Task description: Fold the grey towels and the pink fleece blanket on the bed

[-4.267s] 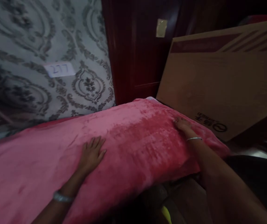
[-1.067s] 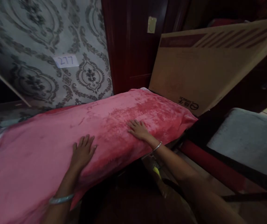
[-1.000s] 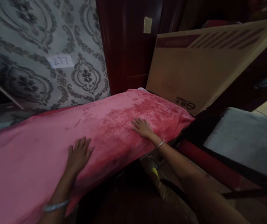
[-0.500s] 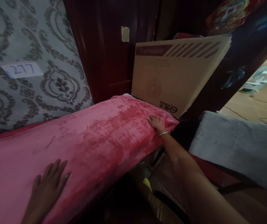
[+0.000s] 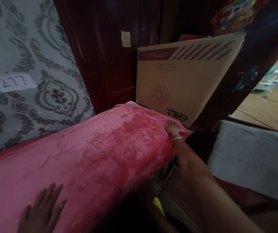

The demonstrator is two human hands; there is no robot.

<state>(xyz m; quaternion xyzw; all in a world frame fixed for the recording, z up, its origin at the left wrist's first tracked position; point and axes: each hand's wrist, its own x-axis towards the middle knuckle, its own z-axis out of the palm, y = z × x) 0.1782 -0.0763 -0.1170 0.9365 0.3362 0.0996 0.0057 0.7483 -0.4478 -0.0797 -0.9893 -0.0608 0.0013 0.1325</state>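
Observation:
A pink, plush cover (image 5: 100,152) lies stretched over a long seat or bench whose frame is hidden beneath it. My left hand (image 5: 41,208) rests flat on its near left part, fingers spread. Far along the cover, by its right end, my right hand (image 5: 172,128) presses palm down with the fingers apart; a thin silver bracelet (image 5: 178,138) circles that wrist. Darker red patches of brushed pile run across the fabric between the two hands. Neither hand grips anything.
A cardboard box (image 5: 180,81) with a fan drawing stands behind the cover's far end, against a dark red door (image 5: 105,58). Patterned wallpaper (image 5: 58,94) bears a paper marked 277 (image 5: 12,82). A grey covered seat (image 5: 252,158) is at the right. Cables cross the floor (image 5: 252,106) beyond.
My right hand has slid slightly toward the cover's right end. My left hand sits lower in view, still flat, and the view itself has shifted a little.

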